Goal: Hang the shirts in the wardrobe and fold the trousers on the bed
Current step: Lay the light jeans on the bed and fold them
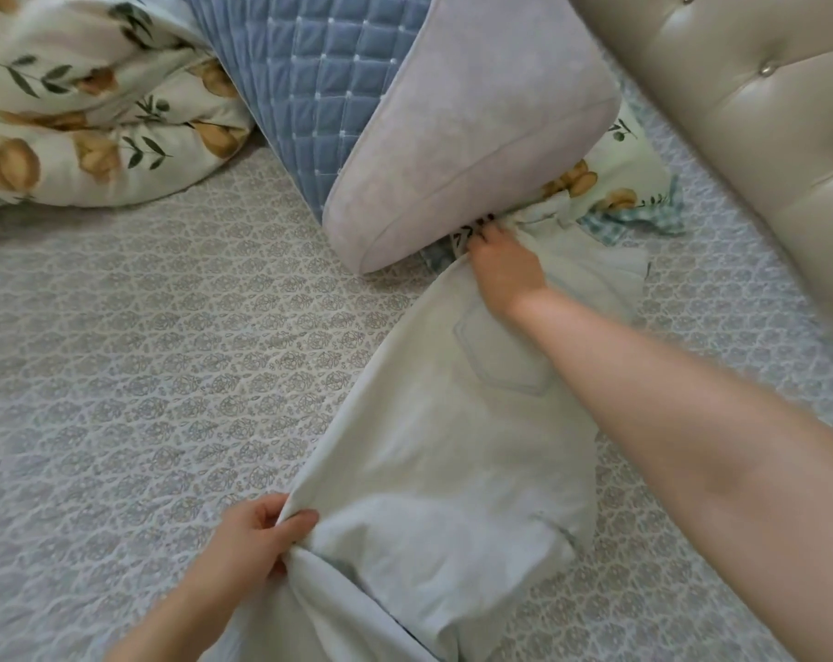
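Pale, almost white trousers (433,422) lie stretched across the patterned bed, back pocket facing up. My left hand (256,537) pinches a bunched fold of the trousers near the bottom of the view. My right hand (505,265) reaches far forward and grips the waist end of the trousers, right at the edge of a grey pillow. My right forearm crosses over the cloth and hides part of it. The lower trouser legs run out of the frame at the bottom.
A grey pillow (476,136) with a blue quilted side leans over the far end of the trousers. A floral duvet (80,102) is heaped at top left. A tufted beige headboard (749,112) stands at right, with a floral pillowcase and a checked cloth (643,217) below it. The bedspread (142,351) spreads to the left.
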Tool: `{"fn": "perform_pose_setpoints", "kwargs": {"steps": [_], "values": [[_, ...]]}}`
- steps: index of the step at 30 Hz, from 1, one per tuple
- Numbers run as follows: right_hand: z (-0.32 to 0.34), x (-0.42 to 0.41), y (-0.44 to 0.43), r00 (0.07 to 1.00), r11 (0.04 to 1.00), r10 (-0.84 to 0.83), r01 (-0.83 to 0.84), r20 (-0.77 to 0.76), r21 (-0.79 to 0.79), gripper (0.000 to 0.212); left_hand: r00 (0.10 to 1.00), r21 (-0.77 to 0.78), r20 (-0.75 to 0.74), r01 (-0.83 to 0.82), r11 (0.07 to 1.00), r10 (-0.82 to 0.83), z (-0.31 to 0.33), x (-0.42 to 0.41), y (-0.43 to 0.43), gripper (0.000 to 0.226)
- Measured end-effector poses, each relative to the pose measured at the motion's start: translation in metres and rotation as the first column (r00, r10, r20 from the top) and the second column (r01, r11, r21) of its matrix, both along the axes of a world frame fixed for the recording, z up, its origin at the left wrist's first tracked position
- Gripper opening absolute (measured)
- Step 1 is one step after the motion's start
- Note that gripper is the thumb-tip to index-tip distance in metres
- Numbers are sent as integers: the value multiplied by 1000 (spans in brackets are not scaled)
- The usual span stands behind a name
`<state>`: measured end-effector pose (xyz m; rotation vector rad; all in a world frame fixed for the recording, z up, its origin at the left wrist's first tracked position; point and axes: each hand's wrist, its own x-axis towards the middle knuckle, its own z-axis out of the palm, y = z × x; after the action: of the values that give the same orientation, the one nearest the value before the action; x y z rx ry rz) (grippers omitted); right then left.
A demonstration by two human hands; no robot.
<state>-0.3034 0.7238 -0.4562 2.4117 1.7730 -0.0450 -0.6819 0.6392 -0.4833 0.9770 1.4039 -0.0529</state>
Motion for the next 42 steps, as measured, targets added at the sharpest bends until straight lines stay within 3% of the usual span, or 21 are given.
{"fn": "perform_pose_setpoints", "kwargs": {"steps": [3,5,7,9,12,14,15,20,24,27,30,32,34,37,40,42], "values": [[5,14,1,988,999,-12,17,153,-33,42,999,-11,14,34,999,-33,-2,-5,-2,13],[15,38,2,967,987,-137,152,215,-57,45,998,-30,17,68,997,-67,-1,-12,-5,7],[28,58,2,945,945,-286,305,157,-120,35,995,-48,8,98,994,-97,3,-17,-6,12],[38,70,8,945,943,-320,325,73,-73,25,989,-47,-1,148,988,-148,7,-20,-5,22],[43,71,20,905,889,-406,424,-129,175,36,983,1,-28,181,984,-180,8,-17,-12,18],[38,61,21,838,826,-473,530,-273,194,45,986,66,-92,142,988,-136,8,-12,-19,9],[32,55,19,842,840,-467,517,-271,161,47,988,94,-121,103,990,-91,8,-9,-22,7],[17,-5,-12,948,955,-298,296,-114,-28,62,958,206,-268,-50,977,105,13,4,-43,38],[11,-77,-56,993,990,68,-79,-92,-120,56,920,104,-392,50,993,-5,16,16,-65,50],[8,-136,-92,894,915,366,-396,-258,-73,53,920,68,-393,39,997,-9,15,20,-74,36],[9,-188,-113,738,761,471,-617,-484,-200,47,942,80,-321,-72,994,94,10,14,-77,13],[7,-214,-118,736,692,522,-661,-431,-291,29,951,32,-246,-184,982,186,12,6,-80,11],[6,-231,-118,791,732,505,-604,-346,-314,20,959,-68,-188,-229,971,213,16,-3,-80,13],[1,-246,-117,865,833,382,-475,-325,-284,15,985,-168,-136,-130,977,107,20,-22,-60,16],[-3,-260,-126,879,960,103,-210,-466,-185,19,984,68,-160,-64,996,74,14,-49,-29,14],[-5,-269,-142,830,993,-37,-34,-557,-117,44,993,152,-101,-42,988,58,9,-65,-26,16]]}}
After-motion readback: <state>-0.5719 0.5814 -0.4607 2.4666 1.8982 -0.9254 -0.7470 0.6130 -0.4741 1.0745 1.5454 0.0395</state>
